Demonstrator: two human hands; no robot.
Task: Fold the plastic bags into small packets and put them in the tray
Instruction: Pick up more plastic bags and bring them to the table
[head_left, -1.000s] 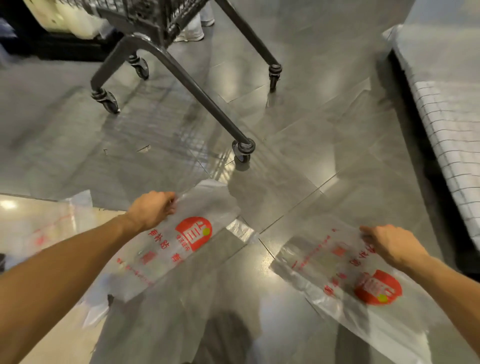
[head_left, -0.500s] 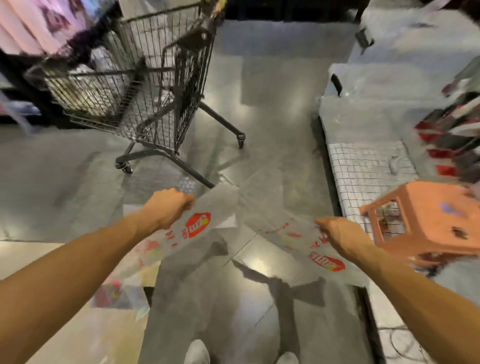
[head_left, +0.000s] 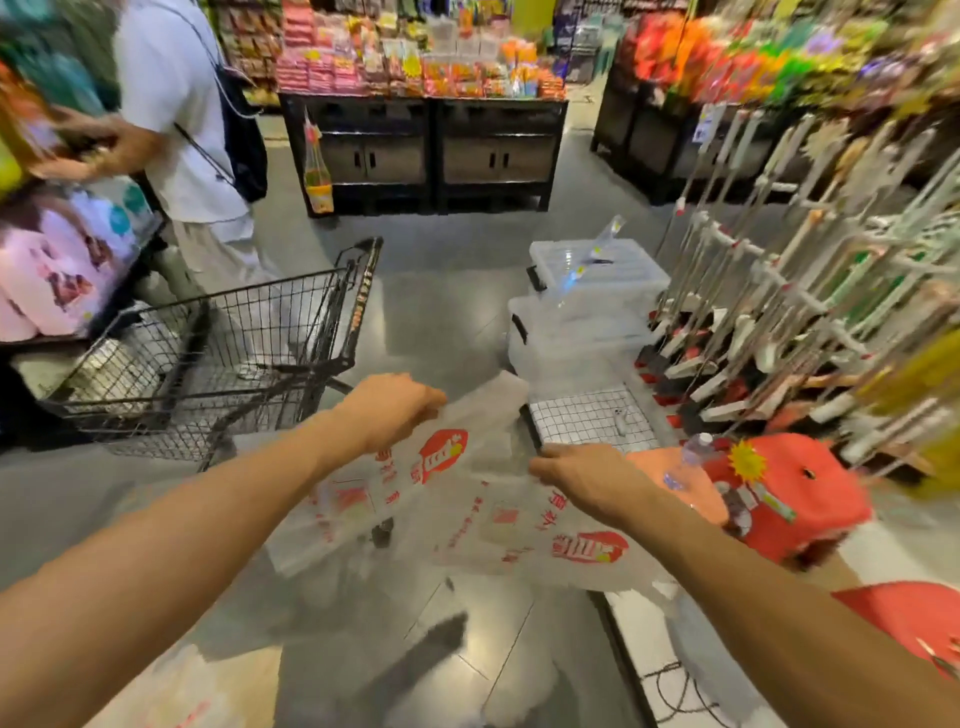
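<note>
Holding two bags at once makes a tidy fold hard, so the sensible move, as I judge it, is to deal with one at a time. Left hand (head_left: 392, 413) is curled round the top edge of the left bag (head_left: 363, 499), which hangs in the air below and behind the knuckles. Right hand (head_left: 584, 480) pinches the edge of the right bag (head_left: 519, 530), which drapes back under the forearm. Both bags are limp, unfolded and off any surface, and their edges overlap between the hands, though blur hides whether they touch. Thin film like this likely traps air and slides, so a good fold wants a flat support: lay one bag down, smooth it from the middle outward, then fold it lengthwise into a strip before tucking it small. Just beyond the right hand lies a grid mat (head_left: 582, 423), with a stool (head_left: 800, 499) right of that hand; either might serve. Farther ahead stand clear tubs (head_left: 582, 338), and I cannot tell which thing is the tray. Beyond the left hand stands a cart (head_left: 234, 343), with a person (head_left: 176, 114) past it.
</note>
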